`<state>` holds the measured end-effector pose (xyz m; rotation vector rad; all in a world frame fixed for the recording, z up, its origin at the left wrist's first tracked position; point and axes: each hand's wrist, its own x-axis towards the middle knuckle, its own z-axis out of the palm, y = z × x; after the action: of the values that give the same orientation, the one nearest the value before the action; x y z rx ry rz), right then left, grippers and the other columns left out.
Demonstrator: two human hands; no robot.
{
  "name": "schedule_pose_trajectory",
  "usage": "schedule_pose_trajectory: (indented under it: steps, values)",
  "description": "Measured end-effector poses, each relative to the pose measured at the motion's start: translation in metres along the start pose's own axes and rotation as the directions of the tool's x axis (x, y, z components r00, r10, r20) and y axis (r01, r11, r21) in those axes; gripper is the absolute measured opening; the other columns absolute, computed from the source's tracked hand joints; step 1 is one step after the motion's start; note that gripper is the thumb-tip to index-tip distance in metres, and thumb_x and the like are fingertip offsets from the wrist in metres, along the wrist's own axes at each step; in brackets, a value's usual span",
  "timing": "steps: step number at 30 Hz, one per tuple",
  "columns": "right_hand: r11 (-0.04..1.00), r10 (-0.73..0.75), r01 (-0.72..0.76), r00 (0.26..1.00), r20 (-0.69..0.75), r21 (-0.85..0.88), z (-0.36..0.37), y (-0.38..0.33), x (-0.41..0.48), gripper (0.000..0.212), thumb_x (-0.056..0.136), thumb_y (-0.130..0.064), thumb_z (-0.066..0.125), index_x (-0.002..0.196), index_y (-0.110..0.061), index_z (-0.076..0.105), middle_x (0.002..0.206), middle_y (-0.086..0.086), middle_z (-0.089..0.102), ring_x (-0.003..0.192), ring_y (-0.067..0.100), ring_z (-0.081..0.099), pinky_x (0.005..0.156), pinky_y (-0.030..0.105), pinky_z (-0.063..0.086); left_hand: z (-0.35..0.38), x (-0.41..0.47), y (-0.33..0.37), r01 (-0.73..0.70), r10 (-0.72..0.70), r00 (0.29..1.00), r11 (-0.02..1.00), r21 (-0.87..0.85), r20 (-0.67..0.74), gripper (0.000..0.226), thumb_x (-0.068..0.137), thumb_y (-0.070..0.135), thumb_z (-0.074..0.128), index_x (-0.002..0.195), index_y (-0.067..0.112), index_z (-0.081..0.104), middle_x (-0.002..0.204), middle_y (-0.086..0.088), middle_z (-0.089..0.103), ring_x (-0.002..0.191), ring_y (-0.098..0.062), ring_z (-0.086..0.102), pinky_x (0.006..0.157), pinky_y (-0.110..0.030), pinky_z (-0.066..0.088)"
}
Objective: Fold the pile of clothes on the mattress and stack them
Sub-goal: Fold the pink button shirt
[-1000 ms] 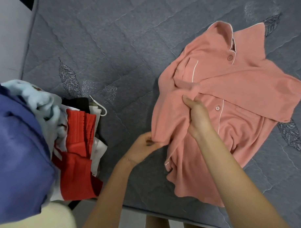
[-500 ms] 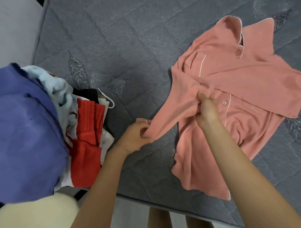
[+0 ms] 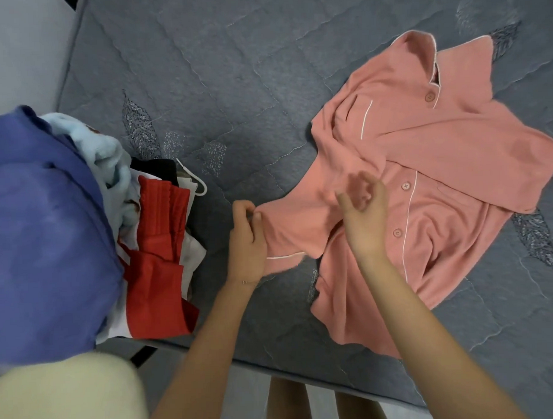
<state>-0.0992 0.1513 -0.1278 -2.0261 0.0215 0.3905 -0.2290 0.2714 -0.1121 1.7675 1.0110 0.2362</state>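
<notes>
A salmon-pink button shirt (image 3: 440, 178) with white piping lies spread on the grey quilted mattress (image 3: 232, 69), collar toward the far side. Its left sleeve is pulled out toward the pile. My left hand (image 3: 246, 241) pinches that sleeve's cuff end. My right hand (image 3: 363, 212) hovers over the shirt's middle beside the button placket, blurred, its fingers loosely curled with no cloth between them. The pile of clothes (image 3: 157, 244) sits at the left: a red garment, white and black pieces, a light blue fleece (image 3: 104, 152) and a large blue garment (image 3: 44, 233).
The mattress's near edge (image 3: 274, 366) runs just below my forearms, with my legs and the floor beyond it. A cream-coloured soft thing (image 3: 62, 398) fills the lower left corner. A pale wall (image 3: 18, 46) borders the mattress at the upper left.
My left hand has drawn the sleeve out to the left and now holds its cuff. My right hand has let go of the shirt fabric and lifted slightly.
</notes>
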Motion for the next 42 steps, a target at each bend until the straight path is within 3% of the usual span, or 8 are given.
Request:
schedule_pose_trajectory:
  steps: [8, 12, 16, 20, 27, 32, 38, 42]
  values:
    - [0.967, -0.227, 0.255, 0.888, 0.399, -0.018, -0.007, -0.027, -0.026, 0.042, 0.089, -0.044, 0.057, 0.12, -0.016, 0.064, 0.122, -0.008, 0.062, 0.116, 0.002, 0.052, 0.105, 0.021, 0.035, 0.032, 0.031, 0.037, 0.352, -0.356, 0.932, 0.859, -0.372, 0.062, 0.022, 0.1, 0.004, 0.037, 0.088, 0.022, 0.039, 0.084, 0.004, 0.043, 0.075, -0.008, 0.041, 0.067, -0.023, 0.037]
    - [0.819, -0.301, 0.536, 0.706, 0.641, -0.205, -0.033, -0.027, -0.018, 0.083, 0.073, -0.064, 0.058, 0.146, -0.032, 0.036, 0.149, -0.022, 0.022, 0.142, 0.002, 0.005, 0.117, 0.022, -0.006, 0.037, 0.043, 0.052, 0.415, -0.453, 0.891, 0.776, -0.475, 0.039, 0.024, 0.1, 0.005, 0.038, 0.084, 0.022, 0.039, 0.085, 0.001, 0.043, 0.072, -0.008, 0.04, 0.064, -0.023, 0.037]
    - [0.698, -0.295, 0.653, 0.637, 0.713, -0.295, -0.034, -0.021, -0.011, 0.089, 0.074, -0.036, 0.073, 0.15, -0.031, 0.028, 0.156, -0.015, 0.02, 0.147, 0.011, 0.009, 0.115, 0.027, -0.01, 0.043, 0.049, 0.06, 0.524, -0.563, 0.821, 0.676, -0.519, 0.096, 0.021, 0.103, 0.01, 0.038, 0.086, 0.021, 0.041, 0.088, -0.002, 0.048, 0.072, -0.01, 0.045, 0.062, -0.023, 0.042]
    - [0.862, -0.355, 0.492, 0.761, 0.542, -0.126, -0.036, -0.031, 0.003, 0.05, 0.077, -0.018, 0.046, 0.122, -0.013, 0.066, 0.125, 0.001, 0.064, 0.116, 0.019, 0.058, 0.1, 0.028, 0.041, 0.042, 0.052, 0.063, 0.484, -0.444, 0.867, 0.647, -0.589, 0.225, 0.021, 0.105, 0.02, 0.035, 0.1, 0.009, 0.052, 0.089, -0.007, 0.064, 0.077, -0.016, 0.063, 0.067, -0.03, 0.056]
    - [0.962, -0.022, -0.104, 0.893, 0.45, 0.254, -0.066, -0.061, 0.044, 0.03, 0.1, -0.013, 0.049, 0.072, -0.025, 0.054, 0.055, -0.024, 0.055, 0.057, -0.008, 0.051, 0.061, 0.01, 0.039, 0.04, 0.08, 0.021, 0.06, -0.029, 0.933, 0.995, -0.075, 0.358, 0.056, 0.087, -0.009, 0.053, 0.13, 0.027, 0.047, 0.139, -0.001, 0.047, 0.126, -0.003, 0.044, 0.103, -0.017, 0.035]
    - [0.861, 0.142, -0.288, 0.927, 0.346, 0.419, -0.087, -0.06, 0.082, 0.017, 0.095, -0.028, 0.058, 0.094, -0.017, 0.07, 0.094, 0.001, 0.072, 0.093, 0.018, 0.065, 0.09, 0.036, 0.052, 0.076, 0.099, 0.038, -0.197, 0.142, 0.851, 0.979, 0.057, 0.506, 0.024, 0.086, 0.014, 0.066, 0.108, 0.022, 0.06, 0.103, 0.009, 0.062, 0.095, 0.013, 0.053, 0.09, -0.009, 0.037]
    - [0.765, 0.277, -0.301, 0.952, 0.131, 0.57, -0.131, -0.05, 0.122, 0.018, 0.098, -0.02, 0.055, 0.087, -0.015, 0.068, 0.074, -0.005, 0.072, 0.069, 0.008, 0.066, 0.064, 0.021, 0.053, 0.098, 0.125, 0.059, -0.053, 0.015, 0.927, 0.994, 0.092, 0.374, 0.012, 0.093, 0.012, 0.061, 0.081, 0.01, 0.062, 0.079, -0.002, 0.059, 0.071, 0.002, 0.051, 0.071, -0.012, 0.042]
    - [0.674, 0.373, -0.314, 0.926, 0.059, 0.669, -0.161, -0.041, 0.149, 0.014, 0.097, -0.024, 0.057, 0.095, -0.014, 0.067, 0.077, -0.005, 0.073, 0.072, 0.009, 0.067, 0.061, 0.023, 0.054, 0.109, 0.124, 0.055, -0.065, -0.077, 0.799, 0.975, 0.214, 0.596, 0.008, 0.091, 0.02, 0.064, 0.096, 0.014, 0.067, 0.091, 0.003, 0.066, 0.081, 0.001, 0.057, 0.079, -0.013, 0.044]
